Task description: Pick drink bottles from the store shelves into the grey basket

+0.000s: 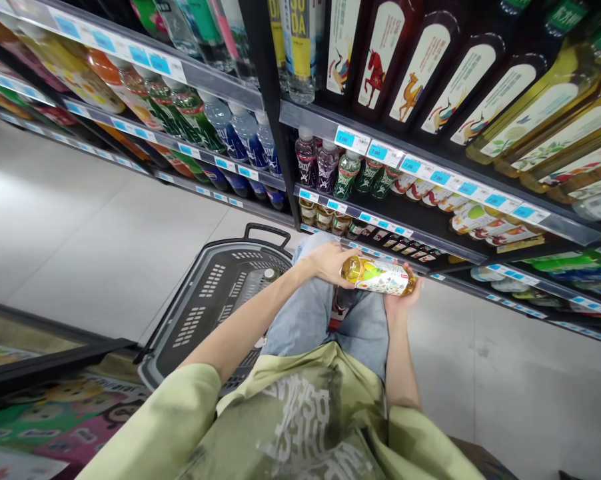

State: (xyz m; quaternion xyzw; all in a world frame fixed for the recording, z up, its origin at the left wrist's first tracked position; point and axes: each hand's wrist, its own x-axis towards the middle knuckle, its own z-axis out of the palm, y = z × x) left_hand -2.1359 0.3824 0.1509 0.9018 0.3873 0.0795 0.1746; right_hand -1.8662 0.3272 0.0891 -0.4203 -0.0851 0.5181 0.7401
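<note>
A bottle (380,275) with amber liquid and a white label showing yellow-green fruit lies sideways between my hands, above my knees. My left hand (330,262) is closed round its left end. Around the right end are the fingers of my right hand (404,297), the palm below it. A grey and black shopping basket (213,257) stands on the floor to the left of my legs, with a clear bottle (269,274) lying in it. Another dark bottle with a red label (338,313) shows between my thighs, partly hidden.
Shelves (380,150) of drink bottles with blue price tags run across the front, from left to right. Large dark and yellow bottles fill the upper right shelf. Grey tiled floor (90,207) lies at both sides. Colourful packages (55,413) are at the lower left.
</note>
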